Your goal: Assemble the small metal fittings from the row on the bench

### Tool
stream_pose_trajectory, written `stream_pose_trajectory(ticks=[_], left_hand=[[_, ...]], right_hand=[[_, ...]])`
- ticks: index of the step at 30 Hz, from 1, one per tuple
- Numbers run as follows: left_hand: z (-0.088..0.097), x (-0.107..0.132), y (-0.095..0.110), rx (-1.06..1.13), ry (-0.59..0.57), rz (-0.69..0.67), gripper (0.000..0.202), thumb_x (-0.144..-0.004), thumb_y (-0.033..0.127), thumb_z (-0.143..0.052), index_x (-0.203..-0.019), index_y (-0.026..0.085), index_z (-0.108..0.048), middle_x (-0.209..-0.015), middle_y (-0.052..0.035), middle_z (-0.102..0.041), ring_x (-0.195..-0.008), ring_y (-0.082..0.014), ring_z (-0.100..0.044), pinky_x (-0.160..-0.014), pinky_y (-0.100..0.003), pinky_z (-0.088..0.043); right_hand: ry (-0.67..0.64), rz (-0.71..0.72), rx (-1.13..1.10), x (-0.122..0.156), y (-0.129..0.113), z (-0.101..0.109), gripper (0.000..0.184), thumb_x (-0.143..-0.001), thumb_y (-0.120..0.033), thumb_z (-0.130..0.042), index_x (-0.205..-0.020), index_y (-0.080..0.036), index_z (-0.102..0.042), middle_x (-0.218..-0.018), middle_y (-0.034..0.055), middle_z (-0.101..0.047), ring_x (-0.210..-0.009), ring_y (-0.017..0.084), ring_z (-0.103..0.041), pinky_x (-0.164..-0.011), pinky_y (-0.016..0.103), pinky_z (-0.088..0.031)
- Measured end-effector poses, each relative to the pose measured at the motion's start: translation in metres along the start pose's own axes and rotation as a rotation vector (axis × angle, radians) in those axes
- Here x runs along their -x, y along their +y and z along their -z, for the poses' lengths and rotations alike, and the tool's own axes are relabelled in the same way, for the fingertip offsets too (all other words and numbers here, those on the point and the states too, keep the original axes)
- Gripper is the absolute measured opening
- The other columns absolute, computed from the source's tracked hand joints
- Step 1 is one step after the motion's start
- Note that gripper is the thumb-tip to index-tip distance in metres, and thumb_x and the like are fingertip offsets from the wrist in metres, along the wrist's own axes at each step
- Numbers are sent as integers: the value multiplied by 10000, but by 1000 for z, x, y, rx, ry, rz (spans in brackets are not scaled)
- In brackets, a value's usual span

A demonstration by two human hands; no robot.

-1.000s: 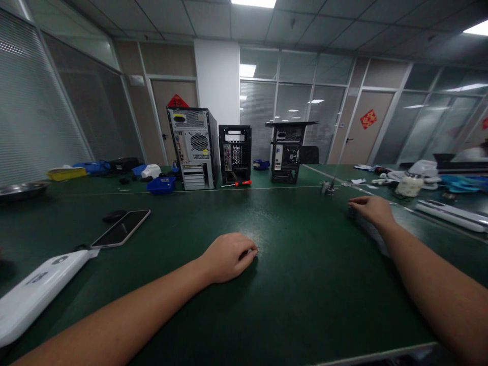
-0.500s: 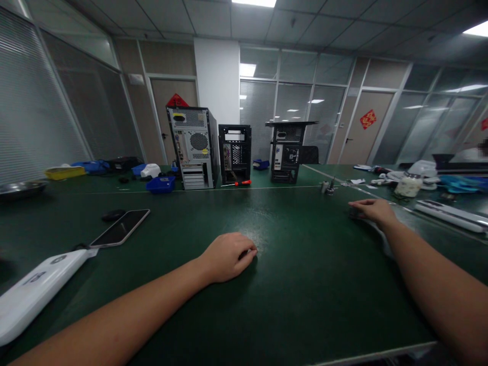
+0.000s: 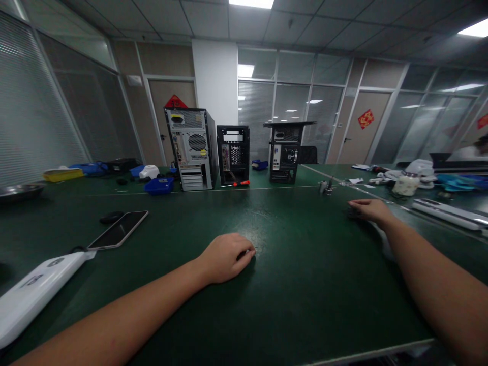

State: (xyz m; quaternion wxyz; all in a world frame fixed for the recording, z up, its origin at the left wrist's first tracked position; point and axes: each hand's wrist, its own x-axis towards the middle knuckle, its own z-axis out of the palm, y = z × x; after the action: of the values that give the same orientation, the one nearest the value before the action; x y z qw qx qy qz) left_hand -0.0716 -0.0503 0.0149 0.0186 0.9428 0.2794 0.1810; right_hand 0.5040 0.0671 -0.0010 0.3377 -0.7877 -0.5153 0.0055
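Observation:
My left hand rests on the green table near the middle, its fingers curled and thumb against the forefinger; what they hold, if anything, is hidden. Farther out to the right, my right hand is closed in a pinch low over the table. Under its fingertips is a small dark thing, too unclear to name. Two small metal pieces stand beyond that hand, apart from it.
Computer cases, a large tower, a smaller case and another case, stand at the back with a red-handled screwdriver. A blue tray, phone and white device lie left; a jar stands right.
The view has shifted very slightly. Both hands keep the same pose and place on the table, with nothing visibly taken up or let go.

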Motion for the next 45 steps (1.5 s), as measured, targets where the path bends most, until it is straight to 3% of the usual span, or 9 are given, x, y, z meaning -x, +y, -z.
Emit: stream_pose_trajectory(ticks=[3,15,25,28,31,36,40,45], left_hand=[[-1,0,-2,-7,3,-3,246,-1027,284,-485,-1015,179,-707,-911,-44,-707,-853,-194,-623,-767,-314,-466],[2,5,-8,-28,6,-11,240,-1027,280,-488,-998,180,-704,-913,-43,-712,-843,-193,-619,-758,-311,-467],[2,5,-6,-28,9,-10,238,-1027,280,-489,-1000,184,-705,-905,-45,-712,-844,-194,-622,-755,-312,-470],[3,5,-6,-21,7,-11,240,-1027,282,-490,-997,183,-707,-916,-45,-716,-847,-194,-622,-749,-312,-472],[4,5,-6,-16,2,-10,242,-1026,278,-490,-996,179,-709,-919,-48,-718,-848,-194,-624,-748,-309,-473],[5,5,-5,-32,-6,-3,237,-1025,278,-495,-995,181,-708,-913,-46,-716,-847,-194,-625,-748,-311,-474],[3,4,-6,-36,5,-12,243,-1029,286,-491,-972,181,-703,-903,-45,-712,-846,-191,-624,-758,-313,-478],[2,5,-7,-37,6,-14,241,-1029,284,-489,-989,182,-703,-904,-43,-709,-845,-191,-622,-759,-314,-473]], right_hand=[[-82,-88,-44,2,-2,2,403,-806,-465,-692,-1061,-175,-805,-922,110,-775,-783,253,-689,-720,342,-515],[81,15,157,16,-13,-1,424,-843,-517,-639,-1073,-205,-809,-1035,116,-780,-964,303,-685,-761,357,-470],[170,88,80,23,-16,2,439,-829,-404,-670,-1213,-204,-744,-1021,73,-794,-983,263,-713,-817,328,-502],[192,105,100,22,-14,3,390,-825,-424,-690,-1144,-216,-775,-1028,70,-793,-975,262,-710,-798,322,-492],[169,89,182,20,-12,3,367,-841,-472,-682,-1079,-225,-812,-1053,87,-789,-987,287,-701,-794,341,-477],[101,101,281,16,-11,2,411,-905,-422,-586,-1208,-226,-782,-1061,118,-784,-984,313,-695,-777,362,-468],[72,90,259,14,-11,1,398,-880,-353,-576,-1194,-234,-787,-1048,98,-787,-975,300,-699,-771,352,-473],[103,66,194,13,-7,1,397,-849,-403,-595,-1136,-227,-806,-1013,99,-788,-940,305,-702,-761,360,-483]])
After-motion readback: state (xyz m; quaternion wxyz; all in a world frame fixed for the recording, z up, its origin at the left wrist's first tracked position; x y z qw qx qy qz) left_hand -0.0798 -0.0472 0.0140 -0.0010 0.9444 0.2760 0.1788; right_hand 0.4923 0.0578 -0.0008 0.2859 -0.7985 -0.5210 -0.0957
